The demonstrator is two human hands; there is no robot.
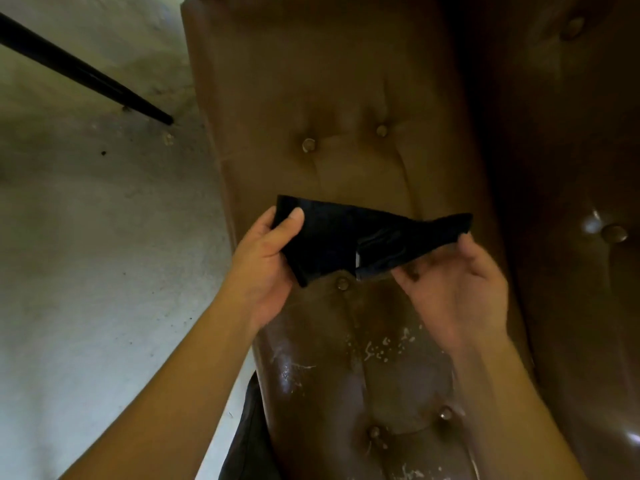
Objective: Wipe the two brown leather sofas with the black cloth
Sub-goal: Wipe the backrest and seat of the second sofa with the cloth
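The nearer brown sofa [346, 81] fills the middle of the view, its tufted leather running from the top edge down to the bottom. A second, darker brown sofa [571, 150] stands just beside it on the right, mostly in shadow. To the left lies a bare grey floor [86, 237], speckled with bits of dirt, and a thin black pole [79, 67] slants down to it. The black cloth [339, 237] is not on the leather at this moment: it is held up over the nearer sofa, stretched between both hands. The left hand [266, 258] pinches the cloth's left end, thumb on top and fingers curled beneath. The right hand [457, 282] is blurred, but its fingertips appear to grip the right end, with the palm turned up. This looks like a pause to spread or refold the cloth rather than a wiping stroke. White flecks [381, 348] still mark the leather just below the hands, with more scuffs toward the bottom edge, so that patch probably still needs work, unless the marks are wear that will not come off. The leather there shines, which could be damp from wiping or only light; I cannot tell. The small buttons [308, 145] farther up sit in duller leather. Nothing shows whether the second sofa has been wiped, so I judge the job unfinished.
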